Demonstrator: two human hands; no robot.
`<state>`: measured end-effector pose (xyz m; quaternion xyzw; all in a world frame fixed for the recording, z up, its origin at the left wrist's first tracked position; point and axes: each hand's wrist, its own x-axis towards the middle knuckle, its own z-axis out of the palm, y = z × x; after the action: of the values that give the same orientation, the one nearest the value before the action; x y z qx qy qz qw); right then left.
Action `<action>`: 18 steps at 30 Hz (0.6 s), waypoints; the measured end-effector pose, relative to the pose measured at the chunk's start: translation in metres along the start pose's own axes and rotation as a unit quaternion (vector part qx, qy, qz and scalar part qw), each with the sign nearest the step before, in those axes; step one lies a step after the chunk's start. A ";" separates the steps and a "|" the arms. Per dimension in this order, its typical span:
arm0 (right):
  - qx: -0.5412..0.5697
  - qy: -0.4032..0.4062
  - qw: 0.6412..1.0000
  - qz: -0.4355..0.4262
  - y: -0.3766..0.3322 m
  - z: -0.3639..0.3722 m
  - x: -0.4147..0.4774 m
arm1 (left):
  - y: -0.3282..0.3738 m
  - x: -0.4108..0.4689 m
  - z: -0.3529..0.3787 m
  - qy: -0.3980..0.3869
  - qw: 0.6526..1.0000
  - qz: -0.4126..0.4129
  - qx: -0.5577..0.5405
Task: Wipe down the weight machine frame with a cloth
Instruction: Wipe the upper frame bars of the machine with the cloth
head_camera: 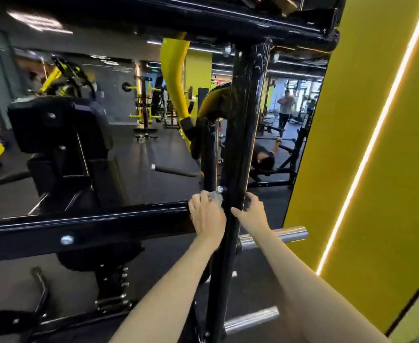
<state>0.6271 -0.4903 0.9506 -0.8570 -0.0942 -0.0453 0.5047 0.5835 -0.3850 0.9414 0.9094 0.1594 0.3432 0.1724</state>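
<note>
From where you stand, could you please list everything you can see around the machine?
upright post: one, black, centre
crossbar: one, black, left of the post
cloth: one, pale, bunched against the post
chrome pegs: two, silver, right of the post
pad: one, black, left
curved arm: one, yellow, behind the post
wall panel: one, yellow, right
people: two, colours unclear, far background
left hand: one, bare, holds the cloth
right hand: one, bare, grips the post

post (243, 120) between our left grip (207, 216) and right grip (251, 211) | cloth (217, 195) under left grip | crossbar (92, 219) leftward | peg (277, 235) below-right of right grip
</note>
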 end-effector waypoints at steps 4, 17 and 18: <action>0.038 -0.029 0.994 -0.101 0.018 -0.002 0.013 | 0.008 -0.013 0.024 -0.004 1.000 0.006 0.014; 0.087 -0.022 0.983 -0.162 0.034 0.012 0.015 | 0.001 0.008 0.001 -0.161 0.978 0.056 0.117; 0.095 -0.021 0.982 -0.159 0.033 0.012 0.014 | 0.002 0.023 -0.001 -0.196 0.973 0.038 0.116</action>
<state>0.6469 -0.4935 0.9187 -0.7798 -0.2441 -0.0982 0.5680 0.5991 -0.3771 0.9559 0.9783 0.1263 0.1433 0.0805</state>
